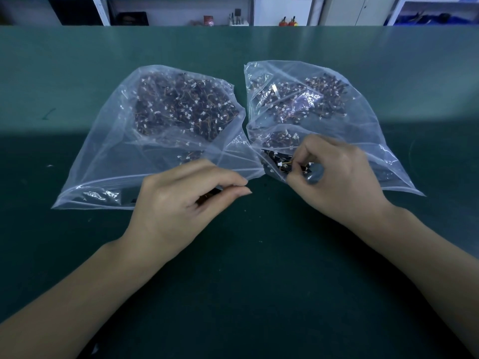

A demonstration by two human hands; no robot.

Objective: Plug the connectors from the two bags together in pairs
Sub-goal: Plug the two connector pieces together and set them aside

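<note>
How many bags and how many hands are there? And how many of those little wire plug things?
Clear plastic bags: 2, the left bag and the right bag.
Hands: 2, the left hand and the right hand.
Small wired connectors: too many and too tangled to count.
Total countable: 4.

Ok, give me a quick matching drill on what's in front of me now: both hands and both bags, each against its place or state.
Things:
1. left hand
2. right hand
3. left bag
4. right bag

States:
A. fingers in a bag's mouth, pinching a white connector
B. lies flat, left of the other
C. pinches a dark connector over the table
D. has fingers reaching into its opening

Pairs: 1-C, 2-A, 3-B, 4-D
</note>
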